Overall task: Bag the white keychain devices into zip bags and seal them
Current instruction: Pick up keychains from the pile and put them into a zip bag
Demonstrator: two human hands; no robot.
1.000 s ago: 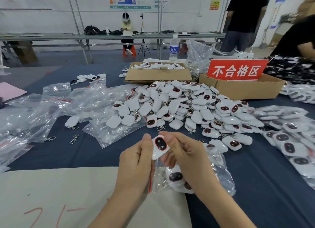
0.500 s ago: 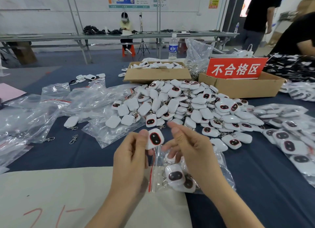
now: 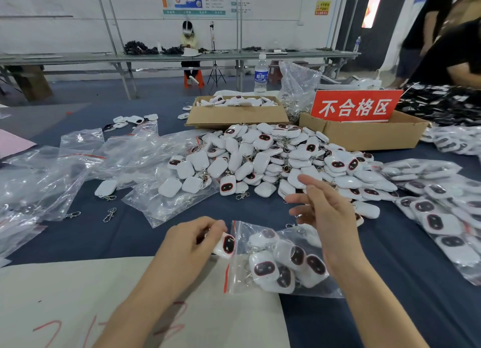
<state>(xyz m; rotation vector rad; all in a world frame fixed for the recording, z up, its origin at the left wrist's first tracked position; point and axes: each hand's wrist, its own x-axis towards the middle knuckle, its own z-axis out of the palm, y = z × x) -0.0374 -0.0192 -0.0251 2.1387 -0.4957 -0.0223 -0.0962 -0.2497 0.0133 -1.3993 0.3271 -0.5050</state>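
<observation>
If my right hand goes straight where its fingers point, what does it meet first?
Likely the loose pile of white keychain devices, just past the fingertips of the right hand, though depth is unclear.

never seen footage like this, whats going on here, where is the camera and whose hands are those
No machine here: one camera sits on a person's head, looking forward and down, so the two hands are that person's own. The left hand pinches one white keychain device at the mouth of a zip bag that already holds several, lying on the table. The right hand hovers open above the bag, holding nothing. Behind lies a pile of loose devices, empty bags to the left, filled bags to the right, and two cardboard boxes further back.
</observation>
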